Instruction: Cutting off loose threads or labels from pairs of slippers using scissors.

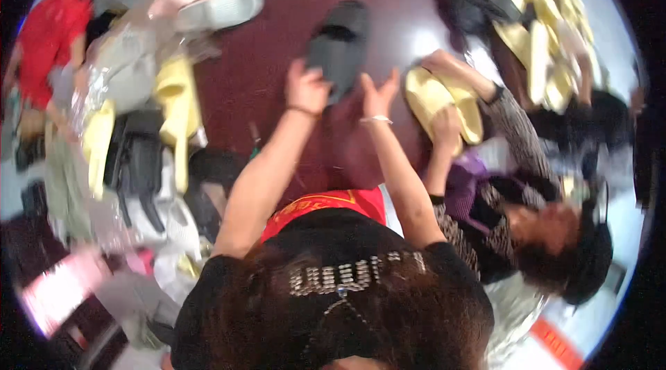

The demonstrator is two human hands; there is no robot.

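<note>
The black shirt (pixel 312 238) nearer the wearer than the dark slipper is bearing 1 row of glittering letters, but blur is keeping them from being read clearly. The red apron (pixel 368 203), also on the wearer's side of the dark slipper, is showing yellow lettering, partly covered by the shirt.

The worktop is spreading out around the dark slipper as a glossy, deep-red surface (pixel 250 85), with a pale patch of light gleaming to the slipper's right. Farther right, a co-worker's hands (pixel 447 123) are holding pale yellow slippers (pixel 423 96), while a heap of yellow slippers (pixel 534 23) is lying beyond them. To the dark slipper's left, upright yellow slippers (pixel 179 103) are standing near clear plastic wrapping (pixel 97 89); past these, a person in red (pixel 52 40) is appearing. Pink and white slippers (pixel 222 5) are resting beyond it to the left.

The dark slipper (pixel 336 57) itself is sitting in front of the wearer, between both hands, its broad strap pointing away and its smooth charcoal footbed facing up, slightly blurred. The left hand's (pixel 307 90) grip is holding its left edge, narrow and curled. The right hand's (pixel 379 97) grip is spreading wide just beside its right edge; whether the thumb is touching, I cannot tell.
</note>
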